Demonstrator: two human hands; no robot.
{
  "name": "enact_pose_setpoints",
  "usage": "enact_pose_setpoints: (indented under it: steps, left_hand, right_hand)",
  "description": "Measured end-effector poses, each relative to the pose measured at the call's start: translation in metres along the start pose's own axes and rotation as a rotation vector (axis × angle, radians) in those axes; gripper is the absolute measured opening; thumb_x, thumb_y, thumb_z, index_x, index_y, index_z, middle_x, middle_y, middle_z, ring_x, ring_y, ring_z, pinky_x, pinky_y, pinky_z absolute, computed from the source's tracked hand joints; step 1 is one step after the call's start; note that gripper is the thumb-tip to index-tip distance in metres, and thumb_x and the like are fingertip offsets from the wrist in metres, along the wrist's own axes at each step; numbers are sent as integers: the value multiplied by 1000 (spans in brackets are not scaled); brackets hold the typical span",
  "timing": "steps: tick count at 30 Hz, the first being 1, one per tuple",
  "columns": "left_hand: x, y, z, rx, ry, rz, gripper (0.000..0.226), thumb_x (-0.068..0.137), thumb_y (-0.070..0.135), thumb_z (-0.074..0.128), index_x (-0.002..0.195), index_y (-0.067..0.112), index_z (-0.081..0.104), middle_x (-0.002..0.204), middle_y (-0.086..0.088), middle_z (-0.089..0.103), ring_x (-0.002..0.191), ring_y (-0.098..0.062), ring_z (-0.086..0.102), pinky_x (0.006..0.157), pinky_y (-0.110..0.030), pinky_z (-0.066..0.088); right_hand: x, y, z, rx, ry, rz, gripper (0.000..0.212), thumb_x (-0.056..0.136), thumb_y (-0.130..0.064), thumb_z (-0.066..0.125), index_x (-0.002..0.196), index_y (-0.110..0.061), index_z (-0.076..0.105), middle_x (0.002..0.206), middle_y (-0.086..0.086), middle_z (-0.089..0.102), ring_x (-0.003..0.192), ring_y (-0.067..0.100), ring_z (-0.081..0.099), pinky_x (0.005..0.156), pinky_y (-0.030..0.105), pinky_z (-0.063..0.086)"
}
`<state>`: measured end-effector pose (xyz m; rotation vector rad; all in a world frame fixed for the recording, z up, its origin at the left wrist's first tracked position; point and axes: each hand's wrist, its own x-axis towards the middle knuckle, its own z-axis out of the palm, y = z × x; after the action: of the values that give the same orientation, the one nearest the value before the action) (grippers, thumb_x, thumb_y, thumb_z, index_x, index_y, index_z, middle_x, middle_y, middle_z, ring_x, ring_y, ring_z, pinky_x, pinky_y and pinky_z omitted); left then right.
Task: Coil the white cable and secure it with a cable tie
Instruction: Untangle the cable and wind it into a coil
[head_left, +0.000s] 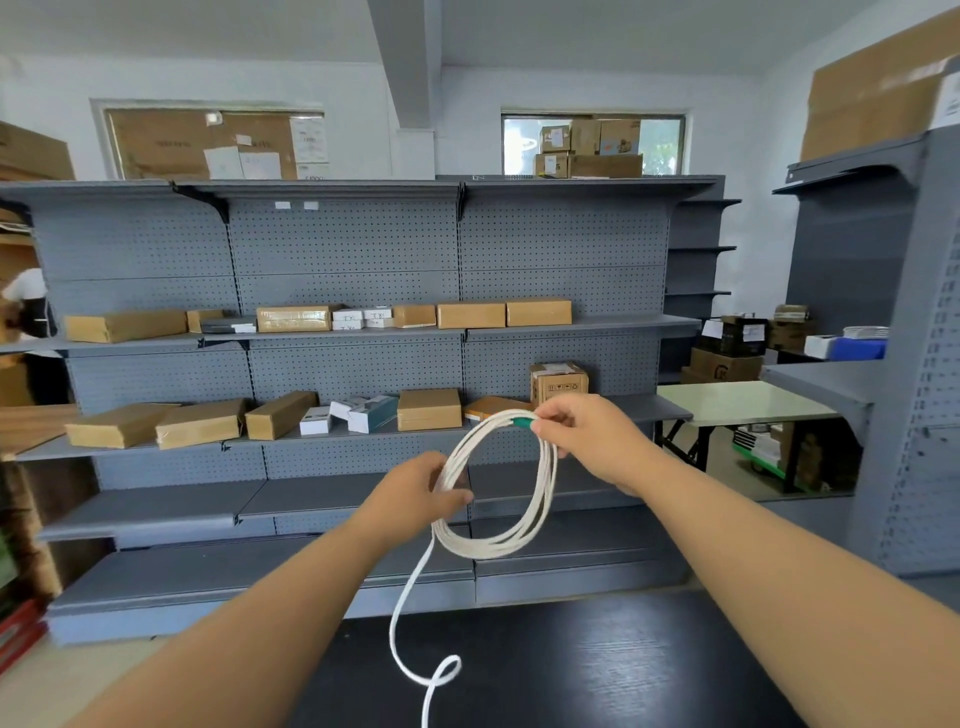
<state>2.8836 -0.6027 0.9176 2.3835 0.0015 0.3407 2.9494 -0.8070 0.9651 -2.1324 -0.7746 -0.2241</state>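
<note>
1. The black wood-grain bench top (571, 665) fills the lower middle. Its far edge lies just before the foot of the grey metal shelving unit with a perforated back (343, 239). Both hands work in the open air above that edge.
2. Further right, a pale green folding table (737, 402) stands in the gap between that unit and a second grey shelving unit (909, 415) at the right edge.
3. The left hand (415, 493) is curled round the left side of the white cable (519, 535), with the thumb across the front of the gathered loops.
4. The cable hangs between the hands as a coil of several loops, clear of the bench. One loose tail drops from the left hand to the bench, makes a small loop near the near edge and runs out of view at the bottom.
5. The right hand (587, 436) pinches the top of the coil in its fingertips at a short green piece (522, 422). Whether that is a tie or a plug cannot be told.
6. Brown cardboard boxes (124, 325) lie closed along the two middle shelves, their contents hidden. A blue plastic bin (857, 348) sits on the right-hand unit, and what it holds is unclear.
</note>
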Motion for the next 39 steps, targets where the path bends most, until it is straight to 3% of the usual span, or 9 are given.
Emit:
enact_pose_setpoints:
  steps: [6,11,15,19,25,28,31,35,39]
  left_hand:
    - [0,5,-10,-222,106,25,14,85,27,66,91,15,61,87,-4,65,79,-15,59,70,-23,44]
    - [9,17,-13,-65,208,119,3,88,19,62,89,20,58,74,7,57,65,-9,50,56,-11,39]
    - [13,28,-15,-24,275,180,9,88,15,61,89,24,58,73,9,57,67,-12,53,57,-14,39]
    - [16,38,-19,97,321,250,7,89,13,60,92,19,62,71,17,52,64,-3,48,55,-10,36]
    - [21,59,-20,412,257,399,15,90,19,59,101,12,65,87,1,58,84,-19,56,69,-21,35]
    - [23,65,-16,499,177,480,18,90,18,59,104,10,66,96,-7,64,90,-23,59,76,-25,39]
    - [24,66,-13,559,123,507,18,90,19,58,105,11,66,98,-9,63,90,-25,59,77,-31,42]
    - [25,61,-9,589,96,503,19,90,22,58,105,11,64,98,-9,63,89,-26,59,78,-37,46]
    - [21,56,-5,452,133,408,14,87,19,61,100,14,60,89,-2,63,82,-19,57,69,-24,41]
  right_hand:
    - [-2,18,-2,180,160,113,17,94,-16,54,106,-10,64,81,-2,59,67,9,52,65,20,49]
    - [-6,28,-1,230,154,179,17,95,-17,51,105,-11,63,84,1,61,69,10,54,67,22,48]
    - [-7,32,-6,206,78,205,12,95,-18,52,100,-17,62,87,0,64,73,11,58,83,35,54]
    - [-8,29,-11,69,-13,211,9,95,-20,52,99,-18,59,96,4,65,78,14,60,84,36,53]
    - [-5,17,-9,-391,-138,17,43,92,-29,55,131,-14,45,121,6,58,108,23,56,91,36,46]
    - [-3,10,-5,-492,-170,-121,26,92,-33,54,112,-15,55,101,3,60,97,23,55,83,38,46]
    - [-4,4,-8,-566,-232,-150,23,92,-38,53,86,-16,52,74,-6,46,81,18,46,69,33,38]
    - [-3,0,-11,-537,-290,-137,21,92,-35,55,89,-15,59,78,-1,52,77,18,48,61,32,36]
    - [-1,-1,-13,-502,-258,-147,16,92,-32,56,86,-17,57,74,-2,53,75,17,48,61,31,34]
